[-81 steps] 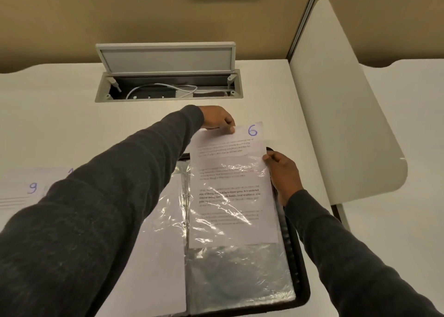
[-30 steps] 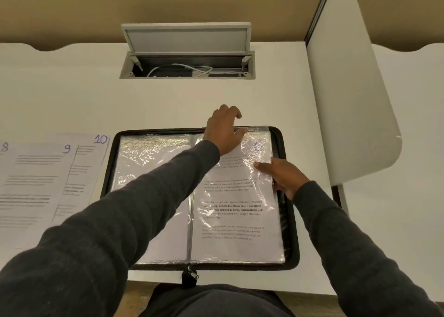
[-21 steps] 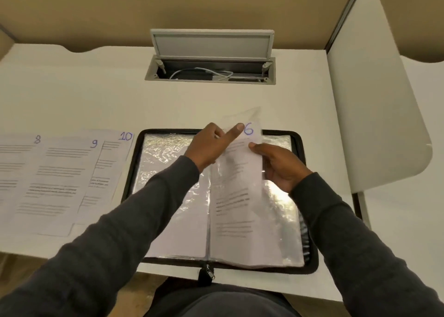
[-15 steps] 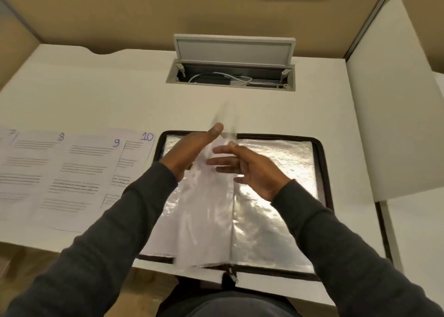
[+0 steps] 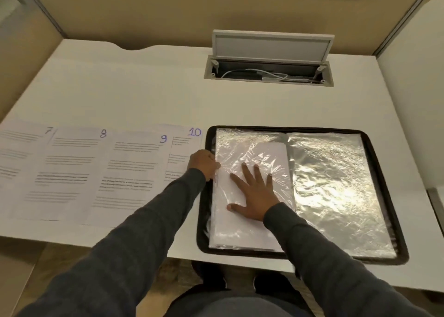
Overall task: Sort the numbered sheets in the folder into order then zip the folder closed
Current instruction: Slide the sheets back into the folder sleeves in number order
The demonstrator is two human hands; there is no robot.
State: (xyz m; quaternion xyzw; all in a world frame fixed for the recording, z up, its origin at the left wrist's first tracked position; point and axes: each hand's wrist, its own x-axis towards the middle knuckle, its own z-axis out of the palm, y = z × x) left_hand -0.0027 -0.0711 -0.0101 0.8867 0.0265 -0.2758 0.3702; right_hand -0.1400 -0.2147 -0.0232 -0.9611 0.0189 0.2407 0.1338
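Under the flat right hand lies the open folder.

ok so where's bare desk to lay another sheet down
Bare desk runs wide behind the sheets 7 to 10, left of the cable hatch, and in a band between hatch and folder. Front left is crowded: sheets overlap up to the folder, where the left hand sits.
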